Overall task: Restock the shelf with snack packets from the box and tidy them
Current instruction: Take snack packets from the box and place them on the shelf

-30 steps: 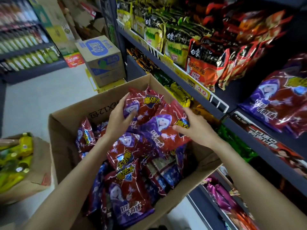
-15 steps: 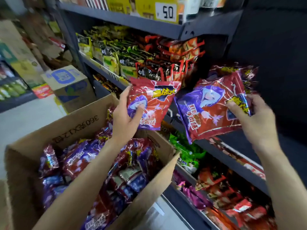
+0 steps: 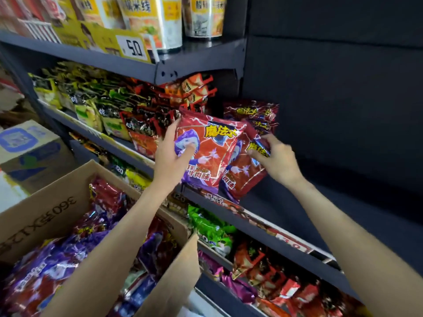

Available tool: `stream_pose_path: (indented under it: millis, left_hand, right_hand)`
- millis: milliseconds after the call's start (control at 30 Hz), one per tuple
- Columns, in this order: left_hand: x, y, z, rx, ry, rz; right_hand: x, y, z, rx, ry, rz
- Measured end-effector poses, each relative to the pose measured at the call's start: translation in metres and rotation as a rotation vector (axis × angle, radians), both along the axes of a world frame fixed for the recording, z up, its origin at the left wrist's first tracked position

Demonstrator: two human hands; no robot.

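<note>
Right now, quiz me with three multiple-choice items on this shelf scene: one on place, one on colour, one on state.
1. Where does the brown cardboard box sit?
A. lower left, before the shelves
B. on the top shelf
C. right of both hands

2. Main colours of the glossy snack packet gripped by the left hand?
A. green and yellow
B. red and purple
C. black and white

3. What is the right hand doing?
A. hanging idle
B. pressing the box
C. pinching a second red packet

Key: A, the box fills the lower-left corner; B, red front with purple figure; C, fingers curl on its top edge.
</note>
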State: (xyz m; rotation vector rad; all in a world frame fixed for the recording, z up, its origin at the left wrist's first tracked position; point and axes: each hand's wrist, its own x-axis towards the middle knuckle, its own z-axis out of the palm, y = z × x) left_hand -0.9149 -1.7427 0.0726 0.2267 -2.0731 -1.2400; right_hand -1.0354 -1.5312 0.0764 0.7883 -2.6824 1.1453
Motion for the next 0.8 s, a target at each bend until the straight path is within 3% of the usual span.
stream_pose_path:
  millis: [267, 433, 567, 700, 800]
  left_hand:
    - [-0.053, -0.007, -0.013, -0.037, -0.259, -0.250]
    - [-0.063, -0.011, -0.034, -0.158, -0.463, -0.296]
    - [-0.064, -0.015, -0.040, -0.331, -0.455, -0.212]
    - [-0.063, -0.011, -0.039, -0.326, -0.418, -0.208]
    - [-0.060, -0.009, -0.041, -0.323, -0.401, -0.187]
  right_hand:
    - [-0.046, -0.006, 0.010, 0.179, 0.059, -0.077]
    - [-0.050, -0.001, 0.016, 0.178, 0.014, 0.031]
    - [-0.048, 0.002, 0.024, 0.075, -0.134, 0.160]
    - [-0.040, -0.010, 0.021, -0.003, 0.027, 0.136]
    - [-0.036, -0.025, 0.014, 0.081, 0.023, 0.131]
